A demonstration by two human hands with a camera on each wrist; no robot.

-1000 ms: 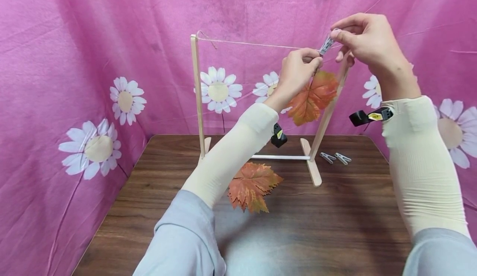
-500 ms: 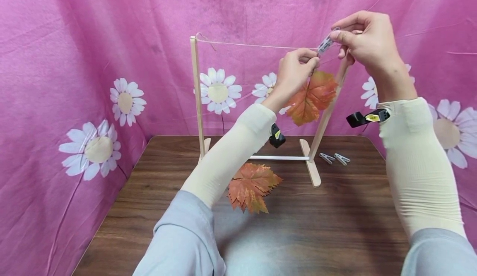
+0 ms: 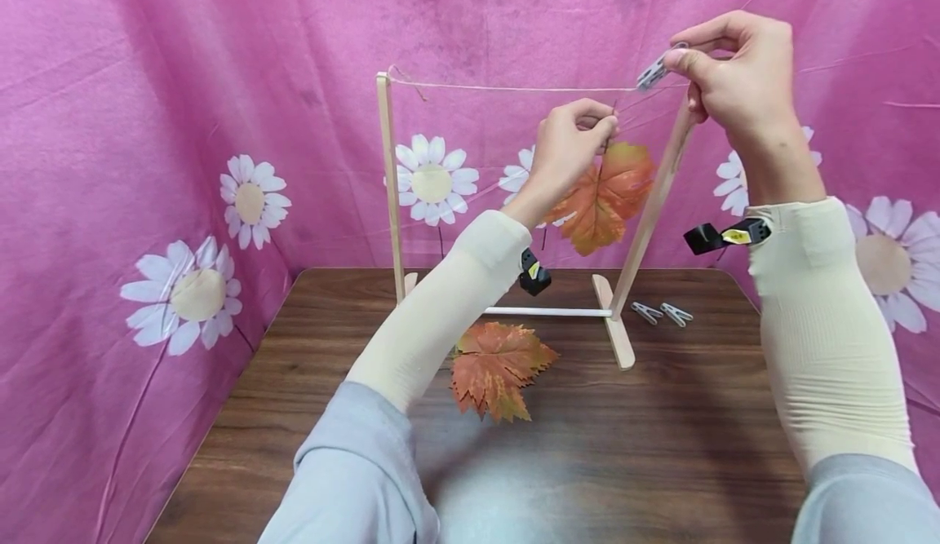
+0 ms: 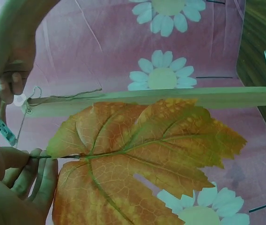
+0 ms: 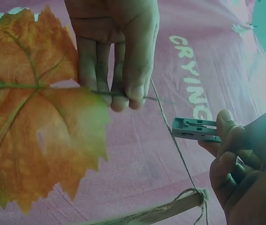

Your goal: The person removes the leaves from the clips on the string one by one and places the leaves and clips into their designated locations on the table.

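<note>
My left hand (image 3: 576, 140) pinches the thin stem of an orange leaf (image 3: 605, 195) just below the string (image 3: 514, 88) strung across a wooden frame (image 3: 387, 185). The leaf (image 4: 142, 159) hangs down from those fingers (image 5: 119, 61). My right hand (image 3: 734, 71) pinches a small grey clothespin (image 3: 652, 75) beside the string near the frame's right post. In the right wrist view the clothespin (image 5: 194, 129) lies right next to the string (image 5: 173, 136), apart from the stem.
A second orange leaf (image 3: 498, 367) lies on the brown table (image 3: 624, 446) in front of the frame. Two spare clothespins (image 3: 661, 313) rest right of the frame's foot. Pink daisy-print cloth (image 3: 184, 120) hangs behind and at the sides.
My right hand with the clothespin has risen and moved right, away from the left hand. The left hand and leaf have dropped slightly to the left.
</note>
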